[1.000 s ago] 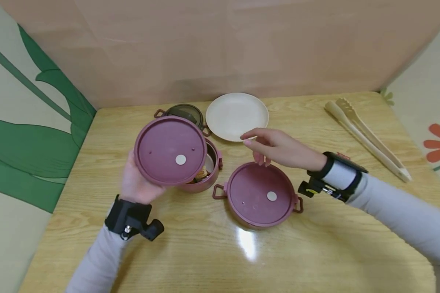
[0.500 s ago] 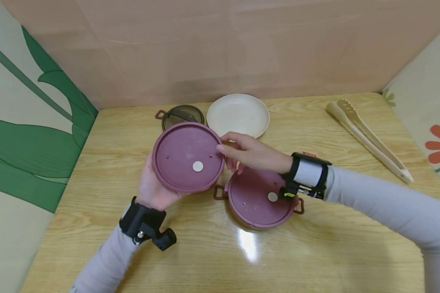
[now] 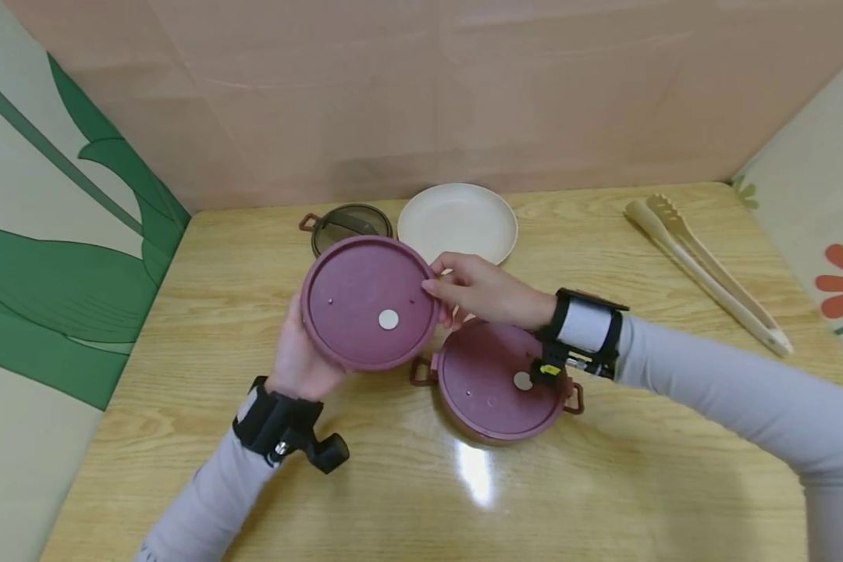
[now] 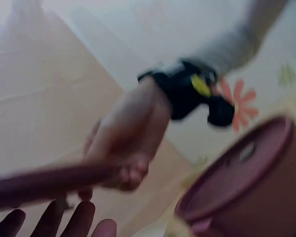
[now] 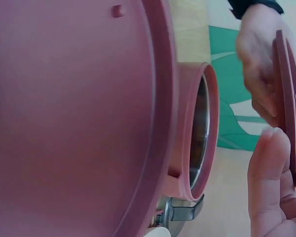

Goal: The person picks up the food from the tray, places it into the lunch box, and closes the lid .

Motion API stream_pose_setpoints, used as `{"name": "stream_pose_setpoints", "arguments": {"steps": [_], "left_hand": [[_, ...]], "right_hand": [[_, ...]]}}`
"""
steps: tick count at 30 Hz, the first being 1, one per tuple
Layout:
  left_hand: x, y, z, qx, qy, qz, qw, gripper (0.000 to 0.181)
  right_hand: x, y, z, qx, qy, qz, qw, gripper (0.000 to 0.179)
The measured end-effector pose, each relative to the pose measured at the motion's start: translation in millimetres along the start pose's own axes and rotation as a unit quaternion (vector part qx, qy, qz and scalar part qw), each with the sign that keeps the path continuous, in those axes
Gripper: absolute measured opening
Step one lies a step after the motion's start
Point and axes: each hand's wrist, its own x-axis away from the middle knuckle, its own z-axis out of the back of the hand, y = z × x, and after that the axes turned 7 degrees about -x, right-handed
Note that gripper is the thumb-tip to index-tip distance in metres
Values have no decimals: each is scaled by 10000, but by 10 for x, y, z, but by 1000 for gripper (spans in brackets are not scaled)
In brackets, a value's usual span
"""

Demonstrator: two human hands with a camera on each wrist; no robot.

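A round plum-coloured lid [image 3: 361, 289] with a white dot is held tilted above the table's left-centre. My left hand [image 3: 302, 363] supports it from below, and in the left wrist view its fingers [image 4: 78, 219] extend under the lid. My right hand [image 3: 488, 289] pinches the lid's right edge, thumb [image 5: 269, 163] on one side and a finger on the other. Right of it stands a lidded plum pot [image 3: 492, 421], partly under my right wrist. The uncovered pot [image 5: 214, 128] shows in the right wrist view, its contents unclear; in the head view the held lid hides it.
A small dark glass lid with a black handle [image 3: 347, 222] lies behind the held lid. Beside it is a cream plate [image 3: 457, 222]. Beige tongs [image 3: 709, 273] lie on the wooden table's right [image 3: 639, 453]. A pink backdrop [image 3: 421, 101] rises behind.
The left hand has carried the lid rightward, away from its spot over the uncovered pot's left side. The right hand has moved left and now pinches the lid's right edge.
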Motion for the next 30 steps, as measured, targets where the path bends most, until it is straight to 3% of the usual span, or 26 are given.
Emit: {"name": "stream_pose_setpoints", "arguments": {"steps": [3,5,7,10,13,14,16,20,30], "left_hand": [[-24,29,75,-950,555,-532,9925,64],[-34,76,150,-1744,980,-901,9756,62],[-34,146,233,-2690,1449,-1148,9452,55],[-33,263,349,-4100,1897,-1210,8839,41],[-41,347,432,-5208,1871,-1200,8243,35],[-45,366,449,-5472,1804,-1235,8079,34],[-57,392,473,-5839,1682,-1291,7837,34],[-78,426,506,-6223,1571,-1372,7545,33],[-127,439,575,-6804,1603,-1296,7032,32]], "right_hand": [[-30,-11,49,134,17,1,9999,14],[-51,-17,83,179,7,-35,9998,14],[-73,-23,113,210,-22,-74,9997,15],[-103,-29,149,251,-42,-163,9995,15],[-135,-28,169,296,-82,-258,9992,17],[-151,-23,171,323,-92,-287,9990,17],[-192,-10,168,416,-91,-363,9984,18],[-287,-12,143,605,-82,-468,9970,19],[-468,-43,131,998,-190,-548,9933,19]]}}
